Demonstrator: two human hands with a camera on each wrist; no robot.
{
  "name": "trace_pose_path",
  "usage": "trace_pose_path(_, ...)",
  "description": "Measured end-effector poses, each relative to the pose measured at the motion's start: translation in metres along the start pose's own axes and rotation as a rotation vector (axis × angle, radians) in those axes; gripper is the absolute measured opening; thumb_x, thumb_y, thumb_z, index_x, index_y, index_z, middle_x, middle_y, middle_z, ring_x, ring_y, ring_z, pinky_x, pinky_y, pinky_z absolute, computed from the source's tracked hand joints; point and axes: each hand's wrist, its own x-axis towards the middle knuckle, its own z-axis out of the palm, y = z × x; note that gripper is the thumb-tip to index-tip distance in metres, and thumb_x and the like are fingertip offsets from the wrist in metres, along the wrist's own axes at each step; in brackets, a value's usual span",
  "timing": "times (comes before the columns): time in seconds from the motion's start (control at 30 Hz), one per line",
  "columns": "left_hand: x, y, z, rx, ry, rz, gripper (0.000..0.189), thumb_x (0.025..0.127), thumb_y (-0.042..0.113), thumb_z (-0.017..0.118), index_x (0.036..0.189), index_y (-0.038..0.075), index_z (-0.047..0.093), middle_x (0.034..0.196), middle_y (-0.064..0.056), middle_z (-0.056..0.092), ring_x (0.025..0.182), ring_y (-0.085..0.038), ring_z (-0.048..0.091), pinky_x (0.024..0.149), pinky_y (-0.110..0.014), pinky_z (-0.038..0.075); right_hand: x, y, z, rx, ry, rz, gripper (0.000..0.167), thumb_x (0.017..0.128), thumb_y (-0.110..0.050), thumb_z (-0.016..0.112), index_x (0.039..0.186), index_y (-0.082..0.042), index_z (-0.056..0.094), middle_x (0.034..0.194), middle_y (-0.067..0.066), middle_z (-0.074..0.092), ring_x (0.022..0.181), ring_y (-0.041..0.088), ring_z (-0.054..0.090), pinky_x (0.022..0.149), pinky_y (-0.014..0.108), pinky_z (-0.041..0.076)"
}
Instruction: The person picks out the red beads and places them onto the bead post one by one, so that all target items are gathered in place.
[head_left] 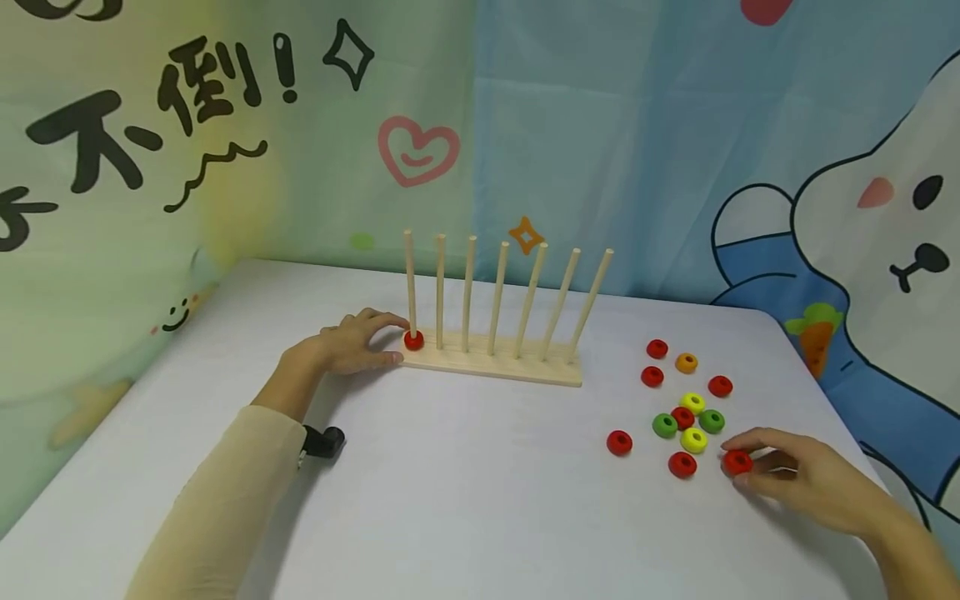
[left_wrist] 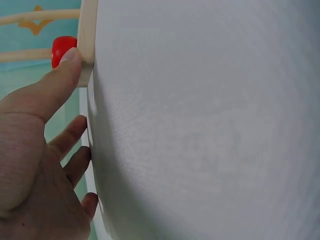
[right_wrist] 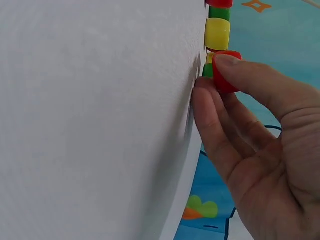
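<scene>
A wooden peg stand (head_left: 487, 362) with a row of upright pegs stands towards the back of the table. One red bead (head_left: 414, 340) sits at the foot of its leftmost peg. My left hand (head_left: 352, 343) holds the stand's left end, thumb in front and forefinger behind, close to that bead. In the left wrist view the thumb (left_wrist: 62, 75) overlaps the red bead (left_wrist: 62, 50); the forefinger is hidden. At the right, my right hand (head_left: 806, 479) pinches another red bead (head_left: 737, 462) between thumb and forefinger, just above the table.
Loose beads lie left of and beyond my right hand: several red, two green ones including a green bead (head_left: 664, 426), two yellow ones including a yellow bead (head_left: 693, 440), and an orange bead (head_left: 686, 362). A printed cloth (head_left: 570, 150) hangs behind the white table (head_left: 465, 483).
</scene>
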Motion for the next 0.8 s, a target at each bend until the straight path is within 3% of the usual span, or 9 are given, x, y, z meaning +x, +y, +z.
trace_pose_path(0.23,-0.0018,0.0027,-0.0009,-0.007,0.008,-0.004,0.062,0.098,0.052,0.064,0.154,0.032,0.043,0.161,-0.017,0.032,0.137,-0.045,0.039,0.103,-0.081,0.028,-0.0002,0.0026,0.0020,0.008,0.063,-0.071,0.037,0.089,-0.015,0.080,0.122,-0.009,0.066,0.121,0.011,0.065,0.099,0.023,0.069,0.076,0.018,0.056)
trace_pose_path(0.6,0.0001,0.0018,-0.0004,0.005,0.002,-0.013,0.065,0.097,0.055,0.063,0.154,0.033,0.042,0.161,-0.017,0.032,0.137,-0.045,0.039,0.103,-0.079,0.030,-0.0002,-0.0034,-0.0011,-0.011,0.105,-0.054,0.043,0.089,-0.013,0.081,0.127,-0.009,0.063,0.123,0.015,0.066,0.099,0.025,0.066,0.074,0.018,0.056)
trace_pose_path(0.8,0.0011,0.0009,0.0004,0.005,0.002,-0.005,0.066,0.097,0.056,0.064,0.155,0.032,0.041,0.161,-0.017,0.033,0.137,-0.046,0.039,0.103,-0.080,0.030,-0.0011,-0.0051,-0.0005,-0.014,0.176,-0.107,0.039,0.088,-0.007,0.080,0.124,-0.010,0.064,0.116,0.010,0.067,0.085,0.011,0.062,0.072,0.019,0.055)
